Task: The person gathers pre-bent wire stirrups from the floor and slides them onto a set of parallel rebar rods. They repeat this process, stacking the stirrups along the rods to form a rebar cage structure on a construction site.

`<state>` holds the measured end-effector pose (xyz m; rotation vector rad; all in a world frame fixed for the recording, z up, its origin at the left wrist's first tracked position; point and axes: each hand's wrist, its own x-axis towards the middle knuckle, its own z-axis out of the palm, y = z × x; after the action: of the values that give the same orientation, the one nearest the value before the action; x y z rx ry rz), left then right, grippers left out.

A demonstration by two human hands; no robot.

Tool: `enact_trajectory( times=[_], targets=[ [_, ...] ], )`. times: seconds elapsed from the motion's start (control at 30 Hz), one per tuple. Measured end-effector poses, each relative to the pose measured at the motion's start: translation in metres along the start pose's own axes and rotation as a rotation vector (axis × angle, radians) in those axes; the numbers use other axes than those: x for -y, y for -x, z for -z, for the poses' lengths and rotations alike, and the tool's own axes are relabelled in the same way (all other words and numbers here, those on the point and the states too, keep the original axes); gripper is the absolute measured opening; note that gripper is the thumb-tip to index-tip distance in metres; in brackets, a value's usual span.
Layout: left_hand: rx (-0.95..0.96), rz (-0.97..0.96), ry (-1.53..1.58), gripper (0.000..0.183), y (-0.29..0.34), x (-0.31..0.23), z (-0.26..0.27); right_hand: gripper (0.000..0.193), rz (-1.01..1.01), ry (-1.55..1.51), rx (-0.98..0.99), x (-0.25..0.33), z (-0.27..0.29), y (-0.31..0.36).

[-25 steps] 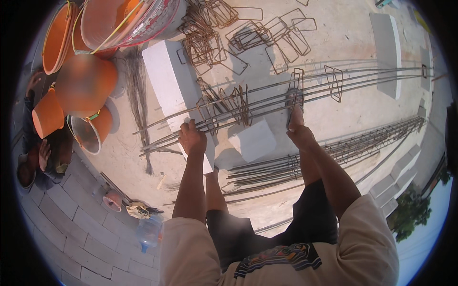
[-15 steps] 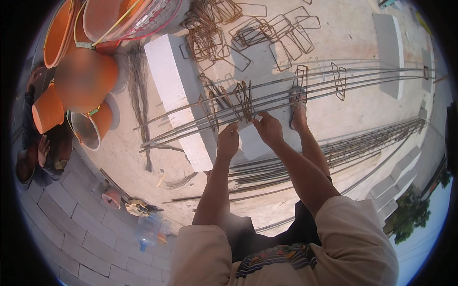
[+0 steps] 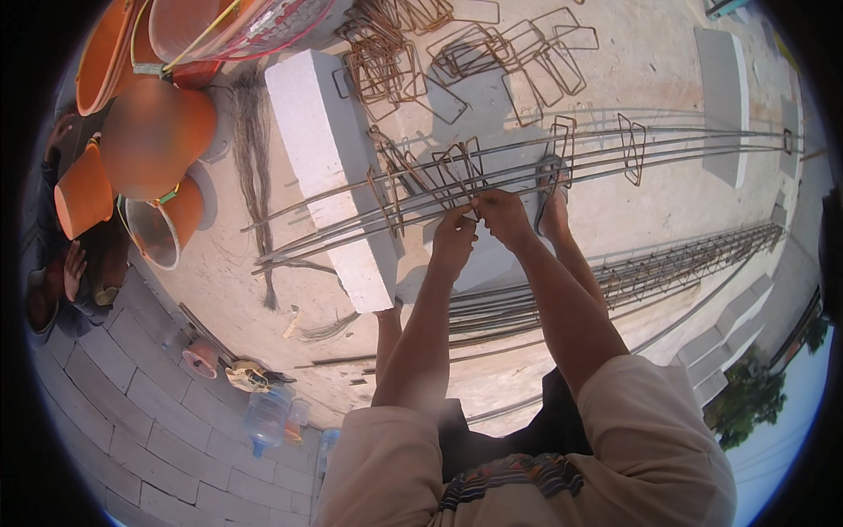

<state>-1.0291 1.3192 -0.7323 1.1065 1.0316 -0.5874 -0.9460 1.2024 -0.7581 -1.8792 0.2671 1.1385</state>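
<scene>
Long thin steel rods (image 3: 329, 236) run across the view, their left part over a white block (image 3: 338, 189). Several rust-brown rectangular stirrups (image 3: 463, 169) hang around the rods at the middle. My left hand (image 3: 451, 241) is closed, its fingertips at the lower end of one steel stirrup. Just right of it, my right hand (image 3: 507, 217) pinches at the same stirrup's lower corner, below the nearest rod. The fingertips partly hide the exact grip. More stirrups (image 3: 632, 151) are spaced along the rods farther right.
A tangle of loose stirrups (image 3: 395, 66) lies beyond the rods. Orange buckets (image 3: 83, 198) stand at the left, near another person's hand (image 3: 75, 269). A bundle of dark wire (image 3: 252, 167) lies left of the block. An assembled rebar cage (image 3: 685, 261) stretches to the right.
Both my hands have moved right along the rods and slightly away from me. The bunched stirrups have shifted right and spread apart.
</scene>
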Motion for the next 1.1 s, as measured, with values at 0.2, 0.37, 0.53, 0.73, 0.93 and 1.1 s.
enact_trajectory(
  times=[0.2,0.37,0.53,0.73,0.93,1.1],
  targets=[
    [0.101,0.011,0.035,0.041,-0.003,-0.004,-0.021,0.025,-0.166,-0.061,0.058,0.011,0.042,0.006],
    [0.052,0.009,0.116,0.036,-0.010,-0.007,-0.030,0.025,-0.150,-0.075,0.069,0.017,0.045,0.009],
    [-0.055,-0.020,-0.053,0.026,-0.024,-0.006,-0.031,0.025,-0.141,-0.135,0.076,0.006,0.038,0.010],
    [-0.248,-0.310,-0.234,0.017,-0.027,0.005,-0.025,0.028,-0.074,0.033,-0.092,0.006,0.041,0.006],
    [-0.317,-0.183,-0.068,0.011,-0.019,0.015,-0.016,0.028,-0.161,-0.041,-0.035,0.003,0.048,0.005],
    [-0.204,-0.222,-0.113,0.014,-0.019,0.017,-0.012,0.026,-0.176,-0.128,0.004,-0.003,0.047,0.006]
  ],
)
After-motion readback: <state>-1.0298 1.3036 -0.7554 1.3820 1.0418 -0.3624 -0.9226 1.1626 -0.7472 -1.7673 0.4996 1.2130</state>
